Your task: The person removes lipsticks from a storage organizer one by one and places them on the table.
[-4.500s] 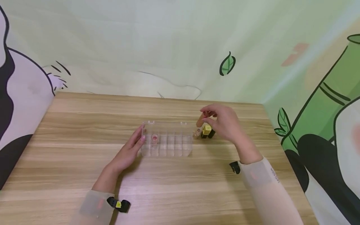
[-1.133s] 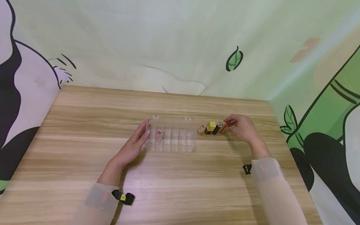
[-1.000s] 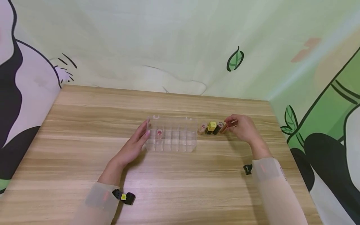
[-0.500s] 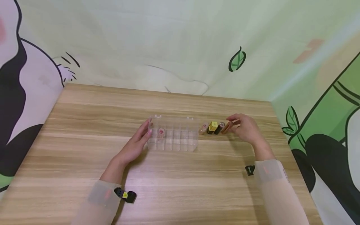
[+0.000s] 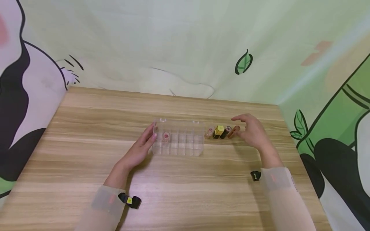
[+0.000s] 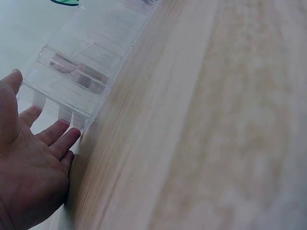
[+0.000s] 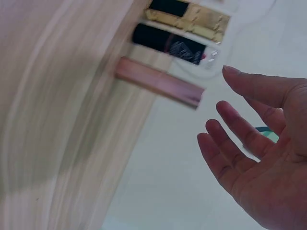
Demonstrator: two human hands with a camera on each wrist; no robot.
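A clear divided lipstick organizer (image 5: 178,141) stands on the table, with one pink-topped lipstick (image 5: 166,137) in a compartment near its left end. My left hand (image 5: 138,150) rests against that end, fingertips on the clear wall in the left wrist view. Right of the organizer, a row of lipsticks stands upright: a clear pinkish one (image 5: 209,132), a black and gold one (image 5: 218,132), a black one with a clear top (image 5: 226,132) and a rose-gold one (image 5: 233,132). Beside the rose-gold lipstick, my right hand (image 5: 252,132) holds nothing, fingers spread, apart from it in the right wrist view.
The wooden table (image 5: 185,189) reaches back to a pale green wall cloth (image 5: 162,41) printed with pandas and bamboo. The row of lipsticks stands close to the organizer's right end. Both wrists carry small black cameras.
Earlier my right hand carried the rose-gold lipstick above the row and set it down at the right end. Now its fingers have let go and spread. My left hand stays at the organizer.
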